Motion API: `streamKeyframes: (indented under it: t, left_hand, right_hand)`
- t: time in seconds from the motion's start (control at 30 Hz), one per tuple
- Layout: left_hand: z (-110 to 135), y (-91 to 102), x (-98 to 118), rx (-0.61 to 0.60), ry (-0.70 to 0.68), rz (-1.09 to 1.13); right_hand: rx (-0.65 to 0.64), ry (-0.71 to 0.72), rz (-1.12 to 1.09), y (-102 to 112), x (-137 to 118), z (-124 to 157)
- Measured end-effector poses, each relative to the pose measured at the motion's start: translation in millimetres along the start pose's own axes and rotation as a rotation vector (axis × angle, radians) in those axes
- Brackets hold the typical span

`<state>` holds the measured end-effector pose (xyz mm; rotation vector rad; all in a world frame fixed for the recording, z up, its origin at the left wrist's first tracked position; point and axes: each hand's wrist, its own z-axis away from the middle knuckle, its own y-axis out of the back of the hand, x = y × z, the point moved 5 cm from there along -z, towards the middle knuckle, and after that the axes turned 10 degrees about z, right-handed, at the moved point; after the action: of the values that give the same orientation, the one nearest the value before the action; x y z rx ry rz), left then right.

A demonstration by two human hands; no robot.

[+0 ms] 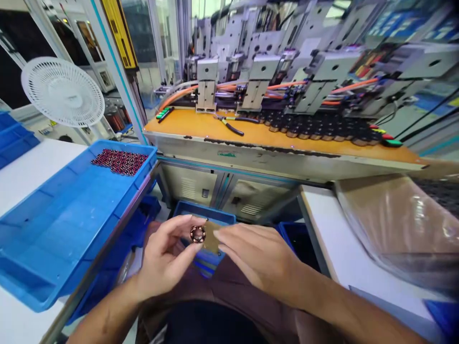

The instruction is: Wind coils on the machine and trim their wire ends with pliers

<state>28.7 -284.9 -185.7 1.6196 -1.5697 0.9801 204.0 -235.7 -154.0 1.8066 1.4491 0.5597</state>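
Note:
Between the thumb and fingers of my left hand point(167, 255) is a small ring-shaped motor stator point(198, 234) with copper windings, its open centre turned toward me. My right hand point(256, 253) pinches a flat, gold-brown plate point(212, 236) from its right side. The plate's left edge meets or overlaps the stator's right side; whether they are joined I cannot tell. Both hands are above my lap. The far fingers of my right hand are partly hidden behind the plate and its own knuckles.
At left, a large blue tray point(46, 200) holds many small wound parts point(120, 161) in its far corner. Pliers point(231, 126) and rows of black parts point(315, 124) lie on the orange bench point(186, 125) below a machine. A white fan point(64, 93) and plastic-wrapped box point(401, 220) flank me.

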Motion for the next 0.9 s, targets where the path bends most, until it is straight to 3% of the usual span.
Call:
streamKeyframes:
  t: [0.2,0.37,0.47,0.53,0.7,0.83,0.9]
  left_hand:
    - [6.1,-10.7,-12.7,0.063,0.167,0.250]
    - [8.2,-4.0,-14.0,0.113,0.140,0.261]
    - [8.9,-0.2,-12.7,0.119,0.118,0.221]
    - [10.0,-0.1,-10.1,0.107,0.090,0.164]
    - [10.1,-8.5,-4.2,0.014,-0.013,0.051]
    - [8.8,-14.5,-5.3,-0.045,-0.064,0.057]
    - [9.5,-14.5,-6.4,-0.037,-0.056,0.086]
  right_hand:
    - [-0.152,-0.172,-0.238,-1.7,-6.1,13.4]
    - [-0.183,-0.144,-0.441,-5.0,-23.4,24.1]
    - [-0.215,-0.159,-0.559,-12.8,-21.1,26.7]
    - [-0.236,-0.281,-0.654,-19.5,-11.3,24.0]
    - [-0.120,-0.826,-1.029,-36.3,15.5,13.9]
    - [-0.137,-0.918,-1.261,-55.6,8.4,12.2]
    - [-0.087,-0.938,-1.330,-63.4,3.3,19.5]
